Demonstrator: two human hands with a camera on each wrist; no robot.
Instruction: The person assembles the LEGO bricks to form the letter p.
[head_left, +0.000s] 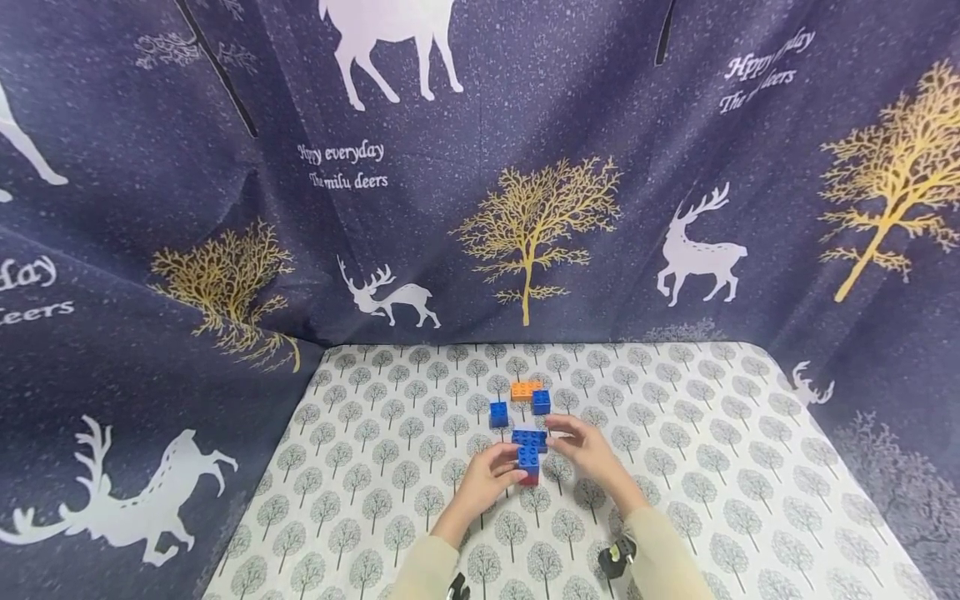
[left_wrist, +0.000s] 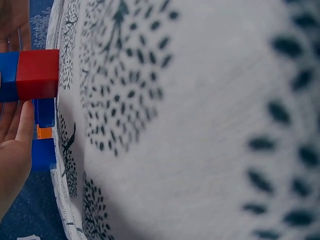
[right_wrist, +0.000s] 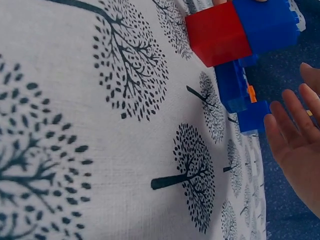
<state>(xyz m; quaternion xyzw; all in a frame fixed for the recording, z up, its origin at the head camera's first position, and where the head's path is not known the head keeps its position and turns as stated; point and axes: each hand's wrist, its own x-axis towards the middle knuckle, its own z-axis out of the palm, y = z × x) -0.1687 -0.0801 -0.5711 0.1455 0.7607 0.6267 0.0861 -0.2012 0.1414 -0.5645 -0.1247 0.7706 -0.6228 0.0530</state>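
A blue brick (head_left: 528, 457) sits on top of a red brick (head_left: 529, 480); both appear side by side in the left wrist view as blue (left_wrist: 9, 76) and red (left_wrist: 38, 74). My left hand (head_left: 487, 482) pinches the blue one from the left with thumb and fingers. Just behind this stack lies a longer blue brick (head_left: 529, 438) with studs on top. My right hand (head_left: 587, 450) is at its right end, fingertips close by. In the right wrist view the right hand (right_wrist: 302, 145) has extended fingers and holds nothing.
Farther back are an orange brick (head_left: 525, 390), a blue brick (head_left: 541, 402) right in front of it and another blue brick (head_left: 498, 414) to the left. All lie on a tree-print tablecloth (head_left: 360, 500). A dark deer-print curtain (head_left: 420, 217) hangs behind and at the sides.
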